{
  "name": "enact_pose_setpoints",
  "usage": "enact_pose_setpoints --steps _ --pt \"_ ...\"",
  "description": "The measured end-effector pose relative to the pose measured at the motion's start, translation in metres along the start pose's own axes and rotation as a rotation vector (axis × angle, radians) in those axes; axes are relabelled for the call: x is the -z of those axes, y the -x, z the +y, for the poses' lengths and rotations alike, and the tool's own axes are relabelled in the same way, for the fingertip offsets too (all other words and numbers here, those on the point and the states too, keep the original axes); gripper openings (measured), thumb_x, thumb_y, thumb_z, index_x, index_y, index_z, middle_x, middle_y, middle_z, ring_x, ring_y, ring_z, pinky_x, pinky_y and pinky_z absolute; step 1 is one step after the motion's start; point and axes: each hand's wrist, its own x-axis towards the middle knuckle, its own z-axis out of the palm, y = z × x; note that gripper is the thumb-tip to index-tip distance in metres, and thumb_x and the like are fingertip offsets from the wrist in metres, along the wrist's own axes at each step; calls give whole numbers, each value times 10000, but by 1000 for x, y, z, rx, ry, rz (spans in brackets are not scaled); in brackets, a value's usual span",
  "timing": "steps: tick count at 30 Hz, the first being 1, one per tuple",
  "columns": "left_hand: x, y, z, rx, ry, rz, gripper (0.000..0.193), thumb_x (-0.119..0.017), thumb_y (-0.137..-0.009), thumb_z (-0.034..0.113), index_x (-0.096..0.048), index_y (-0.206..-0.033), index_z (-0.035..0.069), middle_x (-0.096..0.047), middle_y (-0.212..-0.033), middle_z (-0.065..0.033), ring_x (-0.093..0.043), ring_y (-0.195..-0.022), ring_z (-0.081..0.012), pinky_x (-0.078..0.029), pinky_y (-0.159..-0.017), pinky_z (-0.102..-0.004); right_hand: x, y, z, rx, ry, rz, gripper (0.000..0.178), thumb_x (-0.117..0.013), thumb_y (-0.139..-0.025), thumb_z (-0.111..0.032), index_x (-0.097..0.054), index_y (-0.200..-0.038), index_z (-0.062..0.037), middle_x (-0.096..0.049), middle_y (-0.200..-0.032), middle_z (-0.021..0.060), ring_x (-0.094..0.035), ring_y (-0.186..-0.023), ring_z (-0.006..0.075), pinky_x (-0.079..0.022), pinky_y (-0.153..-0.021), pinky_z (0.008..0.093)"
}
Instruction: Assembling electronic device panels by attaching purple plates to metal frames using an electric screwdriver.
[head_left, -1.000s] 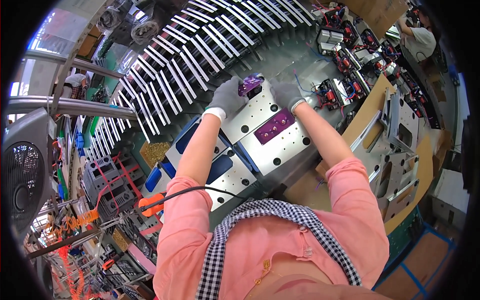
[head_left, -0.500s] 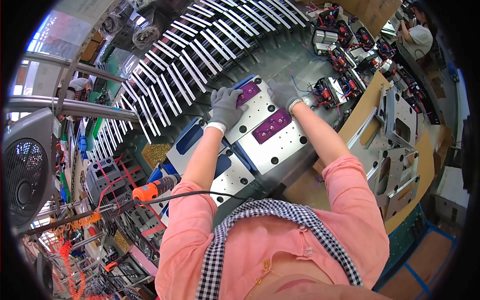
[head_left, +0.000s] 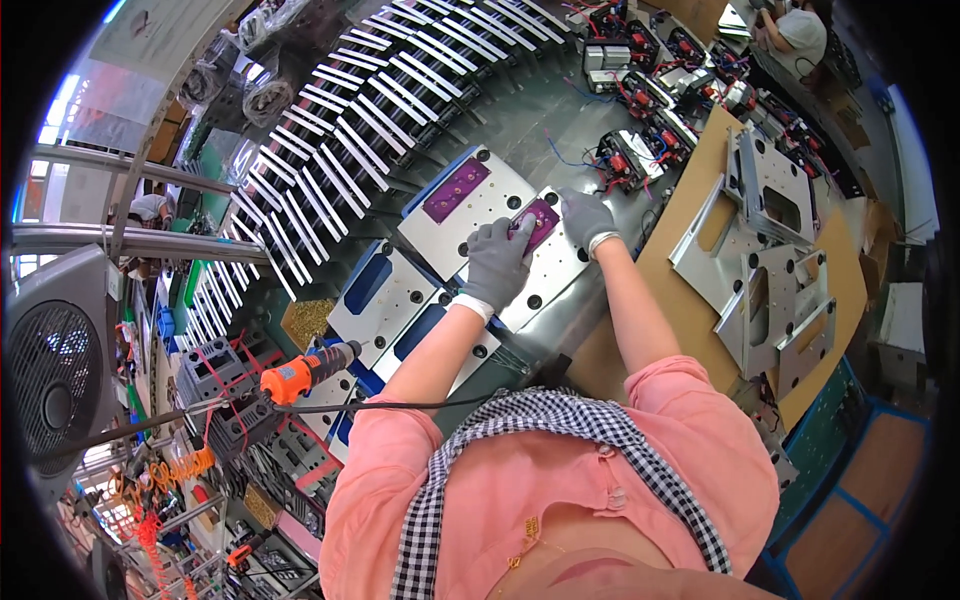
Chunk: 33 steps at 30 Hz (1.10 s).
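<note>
Two pale metal panels with black round feet lie side by side in front of me. A purple plate [head_left: 457, 190] sits on the farther panel [head_left: 507, 185]. On the nearer panel [head_left: 560, 262] is a second purple plate [head_left: 541, 222], partly covered by my left hand [head_left: 500, 262]. That gloved hand is closed at the panel's left side, its thumb over the purple plate; some fingertips are hidden. My gloved right hand [head_left: 588, 218] closes on the same panel's far right edge. Both gloves are grey.
More panels with blue undersides [head_left: 375, 290] lie to the left, near an orange power screwdriver [head_left: 290, 380]. Rows of metal strips [head_left: 345, 180] stand behind. Wired red-and-black assemblies [head_left: 640, 155] are at the far right; stacked metal frames [head_left: 770, 290] rest on cardboard [head_left: 680, 290].
My left hand has left the farther purple plate for the nearer one. The nearer panel has shifted right and away against the farther panel, my right hand at its edge. The view has shifted too.
</note>
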Motion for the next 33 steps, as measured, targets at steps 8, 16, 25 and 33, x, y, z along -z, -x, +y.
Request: enact_pose_setpoints --steps 8,16,25,33 --pt "6 8 0 18 -110 -65 580 -629 -810 283 -496 -1358 149 -534 -1196 -151 -507 -1089 -328 -339 -968 -466 -11 3 -5 87 -25 89 346 -403 -934 -156 -606 -1214 -151 -670 -1054 175 -644 -953 368 -508 -815 457" --pt "14 29 15 71 -247 -18 639 -671 -803 381 -476 -1393 230 -517 -1280 -188 -456 -1219 -354 -230 -1081 -528 9 21 -23 137 -112 112 324 -430 -914 -121 -615 -1179 -93 -638 -1129 204 -607 -1039 384 -483 -882 450" --pt "-2 42 -6 123 -73 -98 628 -691 -774 294 -513 -1368 196 -477 -1338 -214 -430 -1232 -418 -320 -1051 -491 -22 17 -22 140 -161 123 313 -418 -940 -157 -618 -1175 -102 -636 -1124 201 -602 -1040 377 -480 -884 441" --pt "46 101 -11 214 759 44 577 -556 -935 254 -374 -1437 36 -425 -1430 -228 -424 -1321 -346 -343 -1097 -381 8 51 -45 -101 53 376 327 -564 -859 -275 -630 -1157 -157 -612 -1088 117 -562 -1052 304 -456 -877 439"
